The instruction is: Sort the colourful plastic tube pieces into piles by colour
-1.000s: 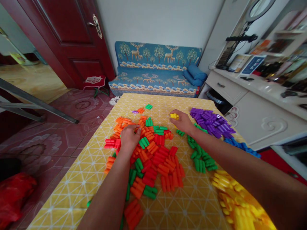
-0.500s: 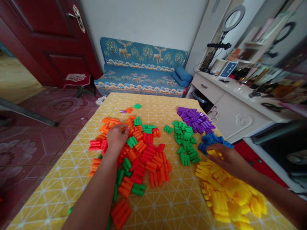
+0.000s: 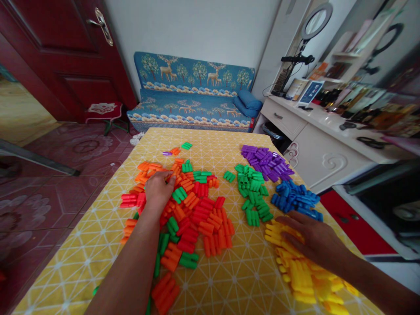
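My left hand (image 3: 159, 189) rests in the mixed heap on the left, its fingers closed at what looks like an orange block (image 3: 169, 176), mostly hidden by the fingers. Around it lie ridged plastic orange blocks (image 3: 206, 228), red blocks (image 3: 201, 211) and green blocks (image 3: 179, 194). On the right, my right hand (image 3: 310, 238) reaches low over the pile of yellow blocks (image 3: 300, 280). Its thumb and fingers are around a yellow block (image 3: 286, 226) at the pile's far end; the palm hides part of the pile.
Beyond the yellow pile lie blue blocks (image 3: 293, 197), green blocks (image 3: 252, 190) and purple blocks (image 3: 267, 162), sorted by colour. A few loose pieces sit near the far edge of the yellow patterned tablecloth (image 3: 213, 148). A sofa (image 3: 193, 107) and a white dresser (image 3: 315, 148) stand past the table.
My right hand has come nearer and down with a yellow block, from beside the blue pile onto the yellow pile, uncovering more blue blocks. My left hand has hardly moved.
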Available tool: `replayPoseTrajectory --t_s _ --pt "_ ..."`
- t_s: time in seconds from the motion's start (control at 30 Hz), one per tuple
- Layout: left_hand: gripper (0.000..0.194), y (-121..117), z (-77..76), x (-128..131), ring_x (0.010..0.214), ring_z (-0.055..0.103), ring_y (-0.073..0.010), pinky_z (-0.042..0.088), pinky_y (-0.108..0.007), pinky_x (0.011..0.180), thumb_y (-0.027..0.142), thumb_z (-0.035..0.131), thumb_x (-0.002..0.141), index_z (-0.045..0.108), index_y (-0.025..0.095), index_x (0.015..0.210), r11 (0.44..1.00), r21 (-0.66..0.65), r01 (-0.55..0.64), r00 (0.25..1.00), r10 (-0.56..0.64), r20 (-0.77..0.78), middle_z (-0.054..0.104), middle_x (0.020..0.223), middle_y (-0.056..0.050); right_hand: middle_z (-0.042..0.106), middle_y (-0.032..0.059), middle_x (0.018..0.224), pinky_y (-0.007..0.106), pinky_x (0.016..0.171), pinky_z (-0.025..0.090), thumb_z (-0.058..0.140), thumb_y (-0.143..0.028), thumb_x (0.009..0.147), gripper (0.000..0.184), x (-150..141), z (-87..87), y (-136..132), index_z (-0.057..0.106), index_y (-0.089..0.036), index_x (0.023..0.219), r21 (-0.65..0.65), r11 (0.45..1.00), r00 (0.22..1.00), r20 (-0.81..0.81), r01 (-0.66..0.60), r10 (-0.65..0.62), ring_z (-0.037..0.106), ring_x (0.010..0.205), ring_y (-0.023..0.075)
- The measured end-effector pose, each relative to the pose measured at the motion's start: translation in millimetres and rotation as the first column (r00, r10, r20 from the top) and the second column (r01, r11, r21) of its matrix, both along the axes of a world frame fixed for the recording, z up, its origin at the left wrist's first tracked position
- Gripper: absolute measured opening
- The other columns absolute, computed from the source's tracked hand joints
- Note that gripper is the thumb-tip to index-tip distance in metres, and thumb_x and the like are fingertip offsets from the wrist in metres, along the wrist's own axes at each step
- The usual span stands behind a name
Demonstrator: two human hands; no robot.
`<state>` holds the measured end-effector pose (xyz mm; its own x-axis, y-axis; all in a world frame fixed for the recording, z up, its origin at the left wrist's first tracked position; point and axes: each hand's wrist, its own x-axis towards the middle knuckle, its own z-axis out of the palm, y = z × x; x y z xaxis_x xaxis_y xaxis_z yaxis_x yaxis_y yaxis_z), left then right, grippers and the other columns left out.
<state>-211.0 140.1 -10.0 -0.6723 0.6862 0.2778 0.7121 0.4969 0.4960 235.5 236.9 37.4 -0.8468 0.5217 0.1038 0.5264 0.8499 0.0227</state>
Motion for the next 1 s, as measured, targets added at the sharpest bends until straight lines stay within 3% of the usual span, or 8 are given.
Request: replayPoseTrajectory --t_s 0.17,0.4,0.73,1.0 --pt "0.037 0 1.2 0 0.102 0.065 -0.0268 0.049 -0.037 0.091 0.038 0.049 0.085 0.072 0.018 0.106 1.000 -0.004 -0.003 1.000 0.003 0.000 0.072 0.110 -0.009 0.068 0.0084 0.105 0.035 0.071 0.054 0.051 -0.036 0.089 0.031 -1 2.0 -4 0.063 -0.029 0.118 0.020 0.997 0.997 0.010 -0.081 0.081 0.065 0.092 0.0228" --pt "0.038 0 1.0 1 0.101 0.065 -0.0272 0.049 -0.038 0.091 0.038 0.049 0.084 0.072 0.017 0.105 1.000 -0.007 -0.001 1.000 0.001 -0.008 0.072 0.110 -0.009 0.060 0.0069 0.128 0.041 0.091 0.051 0.052 -0.034 0.090 0.040 1 -3.3 -7 0.055 -0.031 0.129 0.034 0.993 0.993 0.014 -0.116 0.116 0.058 0.113 0.0248" --pt "0.037 0 1.8 1 0.102 0.065 -0.0264 0.048 -0.037 0.091 0.037 0.050 0.084 0.072 0.018 0.106 1.000 -0.002 -0.003 1.000 0.003 0.009 0.071 0.111 -0.008 0.063 0.0089 0.126 0.042 0.088 0.053 0.055 -0.035 0.088 0.039 -5 -2.5 -8 0.057 -0.027 0.126 0.051 0.991 0.992 -0.020 -0.127 0.128 0.062 0.109 0.0255" --pt "0.037 1 -0.4 -1 0.102 0.065 -0.0258 0.048 -0.036 0.091 0.039 0.049 0.084 0.072 0.018 0.106 1.000 -0.010 -0.013 1.000 0.013 0.014 0.071 0.111 -0.009 0.070 0.0098 0.102 0.038 0.083 0.052 0.052 -0.037 0.090 0.025 -34 7.7 -7 0.064 -0.022 0.106 -0.114 0.988 0.984 -0.156 -0.102 0.084 0.065 0.096 0.0234"
